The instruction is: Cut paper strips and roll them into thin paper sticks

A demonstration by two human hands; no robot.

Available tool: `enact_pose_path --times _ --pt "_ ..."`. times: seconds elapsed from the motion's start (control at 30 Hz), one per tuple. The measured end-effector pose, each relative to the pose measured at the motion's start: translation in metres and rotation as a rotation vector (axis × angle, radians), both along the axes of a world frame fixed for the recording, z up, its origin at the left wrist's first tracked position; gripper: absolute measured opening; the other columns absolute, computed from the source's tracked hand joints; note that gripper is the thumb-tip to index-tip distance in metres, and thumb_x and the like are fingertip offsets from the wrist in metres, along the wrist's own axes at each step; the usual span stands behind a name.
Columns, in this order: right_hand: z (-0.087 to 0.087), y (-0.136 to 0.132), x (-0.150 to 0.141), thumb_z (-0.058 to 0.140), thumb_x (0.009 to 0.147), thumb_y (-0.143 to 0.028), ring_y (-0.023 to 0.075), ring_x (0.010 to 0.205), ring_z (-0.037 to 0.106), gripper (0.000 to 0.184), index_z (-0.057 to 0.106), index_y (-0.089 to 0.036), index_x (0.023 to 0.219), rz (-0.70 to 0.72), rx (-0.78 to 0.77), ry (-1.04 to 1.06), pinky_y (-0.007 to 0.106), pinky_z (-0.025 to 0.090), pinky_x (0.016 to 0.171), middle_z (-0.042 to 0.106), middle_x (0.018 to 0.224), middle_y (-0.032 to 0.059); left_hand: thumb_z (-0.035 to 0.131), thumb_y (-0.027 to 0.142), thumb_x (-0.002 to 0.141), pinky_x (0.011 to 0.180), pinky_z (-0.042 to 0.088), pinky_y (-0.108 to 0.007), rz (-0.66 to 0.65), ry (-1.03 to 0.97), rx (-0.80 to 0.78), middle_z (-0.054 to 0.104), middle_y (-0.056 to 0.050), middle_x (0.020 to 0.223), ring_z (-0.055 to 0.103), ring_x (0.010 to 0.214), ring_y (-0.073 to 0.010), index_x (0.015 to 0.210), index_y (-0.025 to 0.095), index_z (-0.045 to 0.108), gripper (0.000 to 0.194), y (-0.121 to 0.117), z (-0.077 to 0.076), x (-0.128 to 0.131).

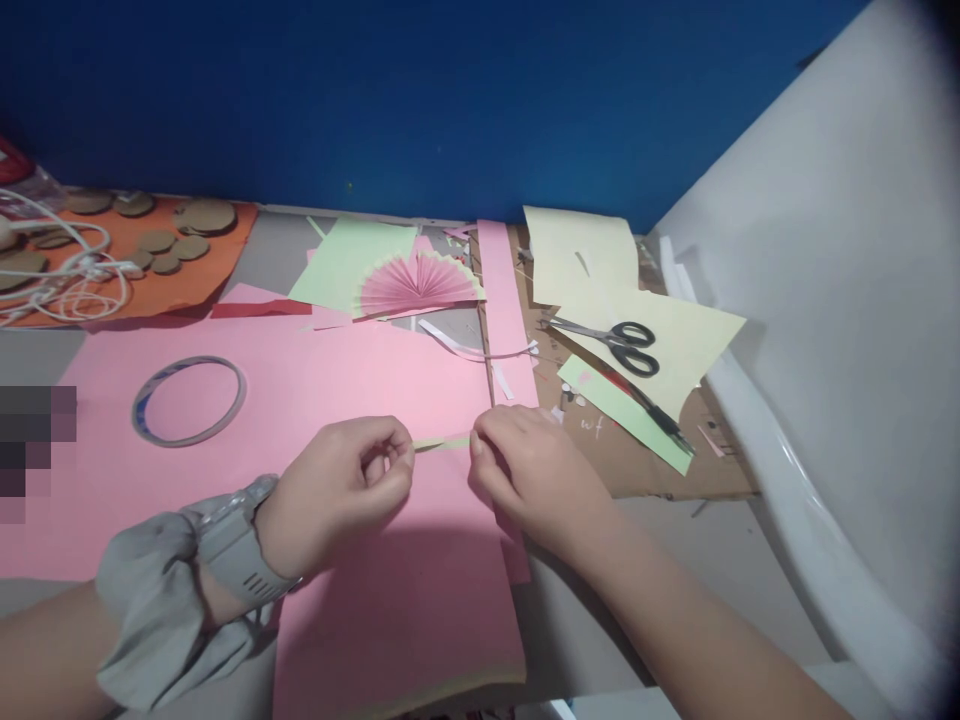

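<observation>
My left hand (341, 490) and my right hand (529, 470) pinch the two ends of a thin pale green paper strip (442, 442), stretched between them just above a large pink paper sheet (300, 400). Both hands have their fingers curled closed on the strip. A grey watch and a grey scrunchie sit on my left wrist. Behind the hands lies a folded pink paper fan (416, 285) on a light green sheet (345, 260).
A tape roll (189, 400) lies on the pink sheet at left. Black-handled scissors (615, 340) rest on yellow paper (675, 335) at right, over brown cardboard (652, 460). Cardboard discs on orange paper (150, 280) and white cable (52, 275) sit far left. A white curved wall (825, 350) bounds the right.
</observation>
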State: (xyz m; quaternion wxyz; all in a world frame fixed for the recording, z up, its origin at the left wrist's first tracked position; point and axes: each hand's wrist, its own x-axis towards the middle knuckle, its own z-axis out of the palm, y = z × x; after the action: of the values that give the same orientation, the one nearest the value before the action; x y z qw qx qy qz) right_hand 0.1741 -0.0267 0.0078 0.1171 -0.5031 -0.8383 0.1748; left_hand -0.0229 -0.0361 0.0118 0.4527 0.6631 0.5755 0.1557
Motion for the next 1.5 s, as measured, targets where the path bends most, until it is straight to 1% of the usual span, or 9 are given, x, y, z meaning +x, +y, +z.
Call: enact_pose_path --times 0.17,0.3,0.43,0.6,0.7,0.8,0.93,1.1,1.5 --pt "0.004 -0.002 0.001 0.042 0.084 -0.025 0.0236 0.088 0.049 0.019 0.05 -0.016 0.099 -0.01 -0.041 0.103 0.036 0.035 0.076 0.054 0.092 0.0077 0.044 0.024 0.078 0.049 0.033 -0.022 -0.034 0.006 0.015 0.051 0.005 0.058 0.046 0.052 -0.0104 0.069 0.02 0.051 0.013 0.0 0.001 0.002" --pt "0.007 -0.002 0.007 0.034 0.091 -0.022 0.0194 0.097 0.048 0.028 0.043 -0.019 0.117 0.009 -0.147 0.279 0.034 0.035 0.086 0.052 0.104 0.0065 0.044 0.022 0.077 0.051 0.033 -0.023 -0.07 0.064 0.048 0.052 0.004 0.059 0.047 0.054 -0.0116 0.07 0.02 0.051 0.01 0.0 0.002 0.002" --pt "0.008 0.0 0.008 0.043 0.09 -0.028 0.0184 0.095 0.048 0.024 0.045 -0.02 0.112 -0.065 -0.117 0.276 0.032 0.037 0.084 0.051 0.101 0.0052 0.043 0.022 0.078 0.054 0.034 -0.024 -0.099 0.053 0.098 0.053 0.003 0.062 0.048 0.058 -0.0127 0.07 0.019 0.051 0.012 0.002 -0.001 0.001" --pt "0.006 -0.003 -0.007 0.059 0.081 -0.032 0.0213 0.099 0.044 0.024 0.052 -0.022 0.101 0.013 -0.032 0.098 0.036 0.032 0.087 0.05 0.101 0.0045 0.036 0.022 0.084 0.058 0.035 -0.024 -0.118 0.036 0.148 0.053 0.002 0.063 0.048 0.06 -0.0125 0.067 0.018 0.047 0.021 0.002 0.005 0.001" --pt "0.003 -0.004 -0.013 0.052 0.086 -0.023 0.0207 0.096 0.045 0.008 0.056 -0.021 0.093 0.04 0.042 -0.017 0.037 0.031 0.084 0.052 0.095 0.0043 0.035 0.025 0.087 0.06 0.036 -0.026 -0.268 0.118 0.157 0.055 0.001 0.068 0.049 0.064 -0.0136 0.072 0.018 0.051 0.023 -0.005 0.017 -0.001" --pt "0.002 -0.005 -0.013 0.046 0.089 -0.018 0.0199 0.092 0.045 0.011 0.056 -0.02 0.084 0.076 0.088 -0.087 0.035 0.031 0.08 0.053 0.09 0.0043 0.052 0.027 0.081 0.07 0.039 -0.03 -0.576 0.229 0.281 0.059 -0.002 0.09 0.05 0.081 -0.0186 0.087 0.02 0.056 0.01 -0.014 0.021 -0.007" --pt "0.001 -0.006 -0.012 0.045 0.089 -0.016 0.0195 0.092 0.045 0.012 0.056 -0.019 0.085 0.095 0.127 -0.113 0.035 0.029 0.08 0.054 0.091 0.0041 0.071 0.033 0.066 0.096 0.03 -0.046 -0.769 0.273 0.536 0.05 -0.005 0.122 0.041 0.11 -0.0278 0.107 0.025 0.055 0.044 -0.024 0.001 -0.017" --pt "0.004 -0.007 -0.012 0.045 0.089 -0.017 0.0199 0.092 0.046 0.011 0.056 -0.018 0.086 0.084 0.138 -0.093 0.035 0.029 0.081 0.055 0.091 0.0047 0.055 0.031 0.08 0.107 0.014 -0.053 -0.678 0.251 0.622 0.043 -0.005 0.136 0.03 0.126 -0.0277 0.123 0.027 0.046 0.044 -0.044 -0.024 -0.012" --pt "0.005 -0.007 -0.009 0.045 0.088 -0.015 0.0204 0.088 0.048 0.013 0.057 -0.017 0.085 -0.062 0.192 0.007 0.036 0.033 0.077 0.054 0.096 0.0077 0.041 0.032 0.085 0.104 0.019 -0.056 -0.414 0.415 0.617 0.043 -0.009 0.138 0.033 0.127 -0.0307 0.127 0.021 0.045 0.044 -0.068 -0.028 0.033"
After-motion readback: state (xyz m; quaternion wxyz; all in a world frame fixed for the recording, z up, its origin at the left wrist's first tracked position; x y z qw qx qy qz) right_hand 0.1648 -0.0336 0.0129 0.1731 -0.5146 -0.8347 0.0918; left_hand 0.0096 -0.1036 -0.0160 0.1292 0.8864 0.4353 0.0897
